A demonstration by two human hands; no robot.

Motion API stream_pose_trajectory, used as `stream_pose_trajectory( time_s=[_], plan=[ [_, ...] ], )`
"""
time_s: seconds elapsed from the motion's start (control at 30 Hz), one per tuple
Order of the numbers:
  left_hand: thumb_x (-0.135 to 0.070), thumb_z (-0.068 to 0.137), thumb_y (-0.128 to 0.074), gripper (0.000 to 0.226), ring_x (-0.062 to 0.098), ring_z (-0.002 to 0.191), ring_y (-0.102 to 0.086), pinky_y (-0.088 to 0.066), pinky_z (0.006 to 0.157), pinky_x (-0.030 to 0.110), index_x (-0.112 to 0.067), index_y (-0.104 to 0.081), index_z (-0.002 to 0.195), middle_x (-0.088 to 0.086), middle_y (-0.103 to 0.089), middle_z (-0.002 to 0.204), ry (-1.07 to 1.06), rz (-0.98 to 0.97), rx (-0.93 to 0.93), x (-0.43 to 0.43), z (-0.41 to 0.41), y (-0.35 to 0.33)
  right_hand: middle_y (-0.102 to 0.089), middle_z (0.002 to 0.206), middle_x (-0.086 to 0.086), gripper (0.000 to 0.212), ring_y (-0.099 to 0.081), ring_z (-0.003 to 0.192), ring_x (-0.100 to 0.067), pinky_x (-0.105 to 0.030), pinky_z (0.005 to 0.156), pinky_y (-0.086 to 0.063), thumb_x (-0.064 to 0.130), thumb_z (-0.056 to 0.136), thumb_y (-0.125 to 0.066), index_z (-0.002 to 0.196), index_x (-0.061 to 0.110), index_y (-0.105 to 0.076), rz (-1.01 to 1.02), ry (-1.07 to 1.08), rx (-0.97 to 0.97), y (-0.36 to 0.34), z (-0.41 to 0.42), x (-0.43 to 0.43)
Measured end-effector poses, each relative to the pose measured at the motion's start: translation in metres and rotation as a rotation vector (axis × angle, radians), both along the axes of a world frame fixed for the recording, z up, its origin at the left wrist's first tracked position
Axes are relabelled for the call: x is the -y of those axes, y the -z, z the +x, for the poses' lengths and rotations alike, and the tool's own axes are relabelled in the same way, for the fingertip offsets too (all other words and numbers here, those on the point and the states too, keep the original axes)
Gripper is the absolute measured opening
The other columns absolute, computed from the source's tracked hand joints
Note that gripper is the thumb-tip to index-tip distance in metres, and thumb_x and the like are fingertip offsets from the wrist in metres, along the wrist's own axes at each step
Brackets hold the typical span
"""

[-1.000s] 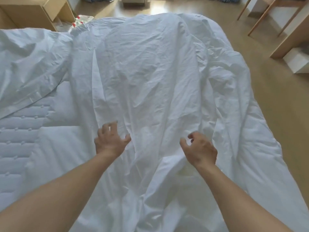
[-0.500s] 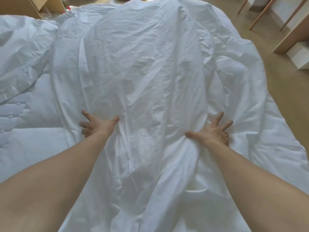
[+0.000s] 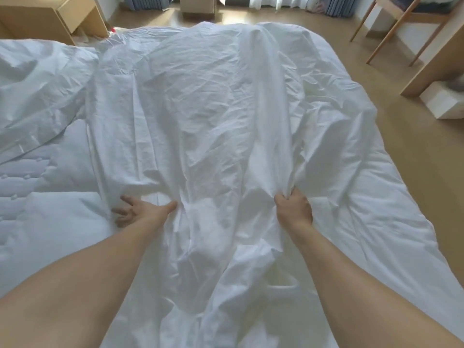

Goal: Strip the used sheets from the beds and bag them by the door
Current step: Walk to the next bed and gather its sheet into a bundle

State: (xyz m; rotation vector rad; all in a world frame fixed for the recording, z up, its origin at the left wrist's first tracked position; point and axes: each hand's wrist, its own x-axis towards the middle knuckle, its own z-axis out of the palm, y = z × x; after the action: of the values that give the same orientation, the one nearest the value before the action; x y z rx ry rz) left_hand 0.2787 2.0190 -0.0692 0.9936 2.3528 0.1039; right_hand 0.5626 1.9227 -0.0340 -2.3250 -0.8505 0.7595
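Observation:
A crumpled white sheet (image 3: 200, 109) lies bunched lengthwise down the middle of the bed. My right hand (image 3: 293, 209) grips a raised fold of it, fingers curled round the cloth. My left hand (image 3: 140, 209) lies flat with spread fingers on the sheet's left edge. To the left, the quilted mattress (image 3: 22, 177) is bare. A white duvet (image 3: 364, 197) spreads under the sheet on the right, and more white bedding (image 3: 37, 91) is heaped at the far left.
A wooden nightstand (image 3: 67, 18) stands at the far left and a cardboard box (image 3: 198, 6) on the floor beyond the bed. Wooden table legs (image 3: 391, 28) and a white box (image 3: 442, 101) stand at the right. Wood floor (image 3: 414, 159) runs along the bed's right side.
My right hand has closed on a fold of the sheet where it lay spread half a second ago. My left hand stays flat. The view has tilted up toward the far floor.

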Motion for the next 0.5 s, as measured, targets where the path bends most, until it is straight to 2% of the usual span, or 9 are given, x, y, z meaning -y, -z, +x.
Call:
stream_pose_trajectory(
  time_s=[0.07,0.1,0.13,0.17,0.2,0.27,0.33,0.43,0.5],
  plan=[
    [-0.044,0.074,-0.083,0.121,0.045,0.141,-0.030,-0.028,0.114,0.053,-0.007,-0.002,0.156,0.026,-0.017,0.159,-0.118,0.037,0.084,0.004,-0.001,0.005,-0.058,0.122,-0.021,0.035,-0.053,0.115,-0.040,-0.044,0.095,-0.043,0.026,0.092,-0.055,0.119,0.004,-0.061,-0.014,-0.022,0.072,0.002,-0.017,0.009],
    [-0.036,0.079,-0.080,0.099,0.043,0.130,-0.045,-0.038,0.109,0.050,-0.003,-0.022,0.152,0.026,-0.037,0.150,-0.105,0.076,0.120,0.006,0.002,0.005,-0.053,0.126,-0.019,0.037,-0.049,0.119,-0.039,-0.045,0.098,-0.040,0.026,0.092,-0.055,0.121,0.004,-0.060,-0.016,-0.043,0.099,0.003,-0.027,0.012],
    [-0.031,0.083,-0.074,0.069,0.041,0.115,-0.057,-0.047,0.099,0.046,0.000,-0.045,0.137,0.025,-0.054,0.134,-0.013,0.118,0.136,0.008,0.006,0.002,-0.049,0.131,-0.015,0.038,-0.045,0.122,-0.037,-0.044,0.101,-0.037,0.026,0.092,-0.055,0.124,0.005,-0.059,0.002,-0.065,0.104,0.003,-0.036,0.015],
    [-0.027,0.086,-0.068,0.041,0.039,0.100,-0.062,-0.051,0.087,0.042,0.001,-0.060,0.115,0.023,-0.064,0.115,0.095,0.168,0.162,0.010,0.012,-0.003,-0.047,0.133,-0.012,0.039,-0.044,0.123,-0.035,-0.043,0.103,-0.036,0.023,0.092,-0.055,0.127,0.006,-0.058,0.039,-0.077,0.075,0.003,-0.044,0.017],
    [-0.025,0.089,-0.062,0.025,0.038,0.091,-0.063,-0.050,0.078,0.040,-0.001,-0.065,0.096,0.022,-0.067,0.100,0.176,0.215,0.192,0.012,0.019,-0.013,-0.050,0.132,-0.011,0.038,-0.046,0.122,-0.035,-0.042,0.102,-0.038,0.021,0.091,-0.056,0.127,0.007,-0.058,0.091,-0.062,0.004,0.000,-0.051,0.018],
    [-0.024,0.091,-0.054,0.025,0.035,0.080,-0.060,-0.044,0.068,0.036,-0.006,-0.061,0.076,0.019,-0.064,0.083,0.195,0.305,0.302,0.014,0.030,-0.037,-0.064,0.108,-0.006,0.023,-0.059,0.106,-0.034,-0.037,0.086,-0.048,0.017,0.089,-0.057,0.110,0.013,-0.064,0.198,0.035,-0.210,-0.012,-0.059,0.020],
    [-0.025,0.095,-0.050,0.029,0.031,0.079,-0.054,-0.036,0.067,0.032,-0.004,-0.061,0.079,0.013,-0.060,0.079,0.099,0.419,0.385,0.013,0.036,-0.065,-0.064,0.080,0.004,0.005,-0.063,0.084,-0.027,-0.029,0.065,-0.045,0.020,0.083,-0.057,0.086,0.021,-0.062,0.300,0.103,-0.357,-0.032,-0.064,0.023],
    [-0.021,0.097,-0.046,0.030,0.026,0.072,-0.045,-0.032,0.063,0.028,-0.007,-0.054,0.072,0.002,-0.047,0.065,0.118,0.588,0.454,0.033,0.041,-0.116,-0.061,0.067,0.012,0.007,-0.057,0.066,-0.016,-0.030,0.061,-0.043,0.027,0.072,-0.054,0.076,0.024,-0.060,0.462,0.091,-0.425,-0.068,-0.081,0.029],
    [-0.024,0.089,-0.047,0.032,0.017,0.054,-0.040,-0.033,0.048,0.025,-0.015,-0.044,0.059,-0.004,-0.040,0.053,0.158,0.681,0.609,0.066,0.047,-0.149,-0.057,0.057,0.015,0.009,-0.051,0.058,-0.013,-0.035,0.060,-0.042,0.028,0.069,-0.053,0.071,0.023,-0.060,0.544,0.044,-0.459,-0.094,-0.104,0.036]
  ],
)
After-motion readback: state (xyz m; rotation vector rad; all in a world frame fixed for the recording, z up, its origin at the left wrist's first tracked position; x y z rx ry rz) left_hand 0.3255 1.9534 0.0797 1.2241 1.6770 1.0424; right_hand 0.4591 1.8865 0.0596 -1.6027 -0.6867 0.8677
